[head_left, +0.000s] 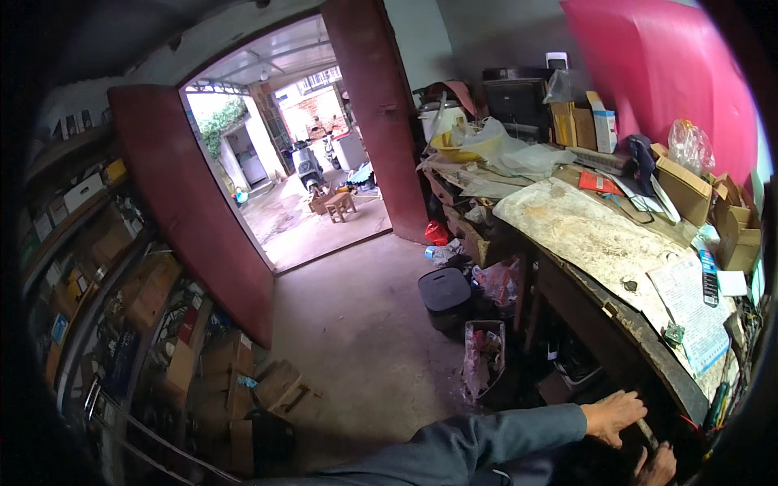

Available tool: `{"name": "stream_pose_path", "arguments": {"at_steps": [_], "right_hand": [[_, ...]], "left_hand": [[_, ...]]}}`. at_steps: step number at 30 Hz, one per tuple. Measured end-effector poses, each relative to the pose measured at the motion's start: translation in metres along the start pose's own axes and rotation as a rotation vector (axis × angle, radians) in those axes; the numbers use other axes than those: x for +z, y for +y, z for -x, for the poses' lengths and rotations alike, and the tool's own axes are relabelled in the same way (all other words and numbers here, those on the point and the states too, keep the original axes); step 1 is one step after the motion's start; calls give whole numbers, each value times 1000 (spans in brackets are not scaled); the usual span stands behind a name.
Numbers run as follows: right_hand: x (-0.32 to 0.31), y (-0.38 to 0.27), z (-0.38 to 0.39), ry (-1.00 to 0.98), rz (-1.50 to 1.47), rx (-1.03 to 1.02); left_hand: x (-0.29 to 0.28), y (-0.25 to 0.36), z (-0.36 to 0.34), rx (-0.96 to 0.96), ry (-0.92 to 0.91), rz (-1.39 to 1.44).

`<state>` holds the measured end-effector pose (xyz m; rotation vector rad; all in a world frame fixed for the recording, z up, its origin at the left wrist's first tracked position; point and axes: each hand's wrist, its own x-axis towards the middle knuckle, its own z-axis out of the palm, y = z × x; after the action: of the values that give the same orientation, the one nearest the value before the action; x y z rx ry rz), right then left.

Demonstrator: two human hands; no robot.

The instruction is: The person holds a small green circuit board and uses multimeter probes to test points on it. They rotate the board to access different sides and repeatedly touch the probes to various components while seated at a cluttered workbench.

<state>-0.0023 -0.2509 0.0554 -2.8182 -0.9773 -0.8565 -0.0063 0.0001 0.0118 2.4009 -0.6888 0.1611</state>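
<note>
My left hand (617, 418), at the end of a dark grey sleeve (502, 437), reaches to the dark space under the workbench's front edge. Its fingers bend over a narrow, pale wooden edge (647, 434), possibly a drawer rim. Lower and slightly to the right, my right hand (660, 465) is partly in view, curled near the same edge; what it holds, if anything, is hidden. Above the hands on the workbench (583, 223) lie a printed sheet (694, 312), a small green circuit board (673, 333) and a dark remote control (709, 278).
A dark lidded bin (445, 292) and a box of scraps (484, 360) stand on the floor beside the bench. Loaded shelves (89, 267) line the left wall. Red doors (194, 211) open onto a yard with a wooden stool (339, 206) and a scooter (307, 167). Cardboard boxes (685, 190) crowd the bench's back.
</note>
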Motion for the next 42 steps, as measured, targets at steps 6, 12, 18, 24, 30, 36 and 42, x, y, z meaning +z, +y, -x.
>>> {"name": "stream_pose_path", "arguments": {"at_steps": [6, 12, 18, 24, 30, 36, 42], "right_hand": [[66, 47, 45, -311, -63, 227], [39, 6, 12, 47, -128, 76], [25, 8, 17, 32, -63, 134], [15, 3, 15, -58, -118, 192], [0, 0, 15, -136, -122, 199], [0, -1, 23, -103, -128, 146], [-6, -12, 29, -7, -142, 94]], "left_hand": [[10, 14, -8, 54, 79, -113], [5, 10, 11, 48, 257, -272], [5, 40, 9, -44, 190, -378], [20, 37, 8, -88, 286, -406], [25, 38, 10, -133, 291, -349], [19, 41, 17, -94, 296, -263], [-3, 43, 28, -4, 263, -215]]}}
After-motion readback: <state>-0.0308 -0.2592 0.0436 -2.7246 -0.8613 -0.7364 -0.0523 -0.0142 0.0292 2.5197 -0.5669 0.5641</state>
